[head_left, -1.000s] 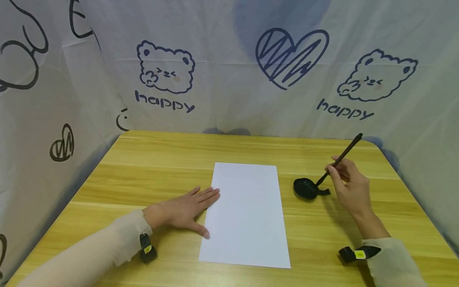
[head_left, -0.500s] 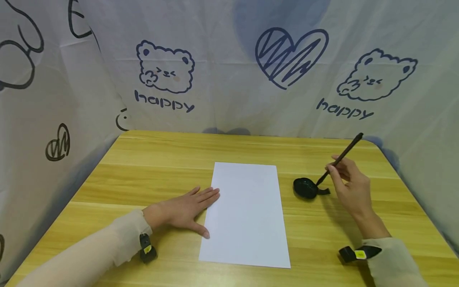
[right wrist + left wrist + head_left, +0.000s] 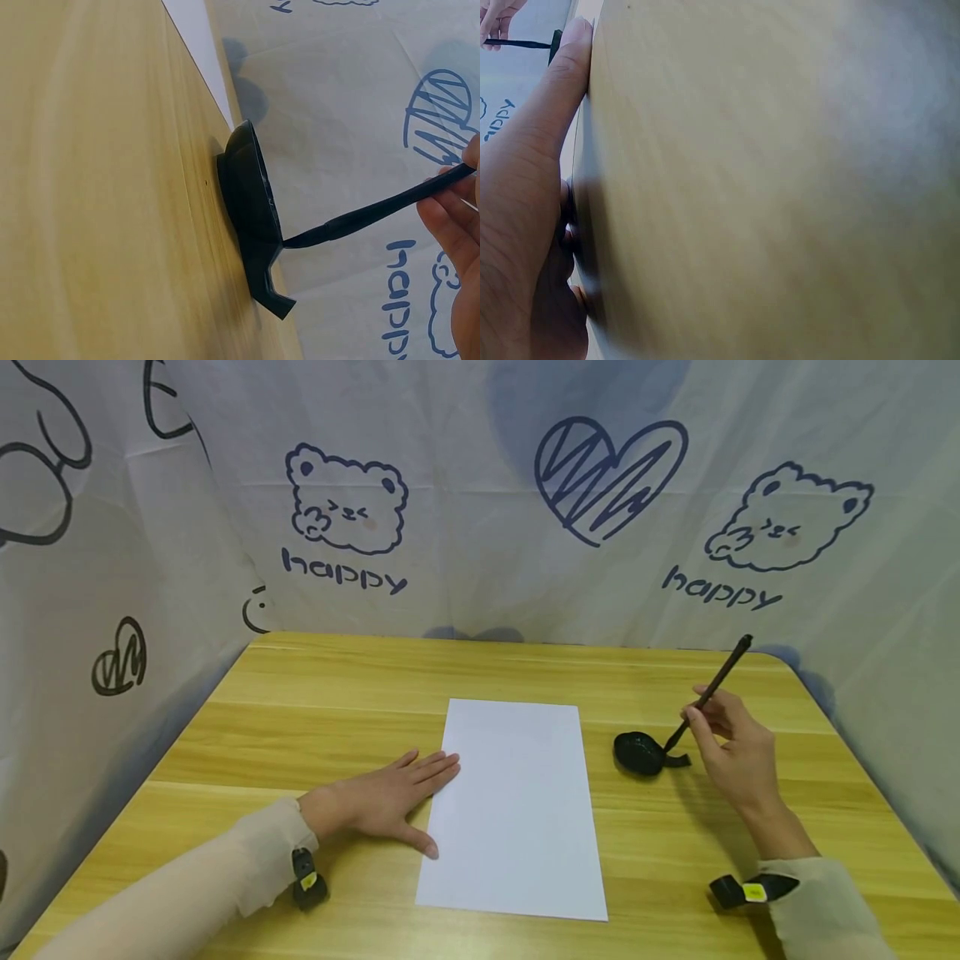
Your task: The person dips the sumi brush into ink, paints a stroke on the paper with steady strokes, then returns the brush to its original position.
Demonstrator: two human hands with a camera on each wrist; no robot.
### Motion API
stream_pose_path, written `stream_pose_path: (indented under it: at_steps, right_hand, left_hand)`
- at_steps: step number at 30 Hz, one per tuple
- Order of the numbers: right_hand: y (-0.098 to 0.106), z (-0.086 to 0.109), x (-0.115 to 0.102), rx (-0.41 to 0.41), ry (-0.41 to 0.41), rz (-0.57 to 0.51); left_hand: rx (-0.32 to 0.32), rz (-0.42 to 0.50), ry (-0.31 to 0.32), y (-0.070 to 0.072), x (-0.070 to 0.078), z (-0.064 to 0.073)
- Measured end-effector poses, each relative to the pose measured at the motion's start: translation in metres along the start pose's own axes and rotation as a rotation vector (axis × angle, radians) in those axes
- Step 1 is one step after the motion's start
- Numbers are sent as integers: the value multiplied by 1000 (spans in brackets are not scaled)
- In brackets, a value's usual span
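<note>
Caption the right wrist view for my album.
Right grip holds a black brush, tip at the rim of a black dish.

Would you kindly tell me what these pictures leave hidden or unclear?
Head view: the palm of the left hand, hidden beneath its back.
Head view: what the dish holds, dark on dark and too small to tell.
Right wrist view: the upper end of the brush, cut off by the right edge.
Left wrist view: the fine grain of the table, blurred.

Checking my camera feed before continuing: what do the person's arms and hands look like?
The left hand and right hand are bare. Both sleeves are cream, each with a black device at the wrist bearing a yellow label. No cables show.
</note>
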State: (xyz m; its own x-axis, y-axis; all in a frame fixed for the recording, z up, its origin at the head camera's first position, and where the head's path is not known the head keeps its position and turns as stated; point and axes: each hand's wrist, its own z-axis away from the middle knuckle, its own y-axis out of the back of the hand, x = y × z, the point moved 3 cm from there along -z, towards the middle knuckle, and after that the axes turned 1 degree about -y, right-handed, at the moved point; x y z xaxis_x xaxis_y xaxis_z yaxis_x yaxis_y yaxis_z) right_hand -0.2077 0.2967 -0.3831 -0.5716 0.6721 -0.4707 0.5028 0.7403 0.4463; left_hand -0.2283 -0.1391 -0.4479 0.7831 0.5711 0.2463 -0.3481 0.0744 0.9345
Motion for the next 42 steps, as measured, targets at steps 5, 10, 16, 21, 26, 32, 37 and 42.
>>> stream_pose_path:
  at_steps: [5,10,16,21,26,32,37,42]
  right_hand:
    - [-1,1,1,-15,-1,9]
    - [0,1,2,-38,7,26]
    - [0,1,1,-36,23,37]
    - [0,-1,-2,-6,49,25]
    - [-1,-2,-3,11,47,12]
    - [-1,-2,-3,-32,26,22]
    - [0,-2,-3,-60,15,37]
    - [-1,-1,-3,-67,11,44]
  left_hand:
    - [-9,5,7,1,1,0]
    - [-7,8,2,2,2,1]
    - [0,9,-6,2,2,1]
    - [-2,6,-5,3,2,0]
    - [-2,3,-2,1,1,0]
    - [-5,4,2,1,1,-1]
    - [-5,3,2,1,1,0]
    - [-4,3,0,1,2,0]
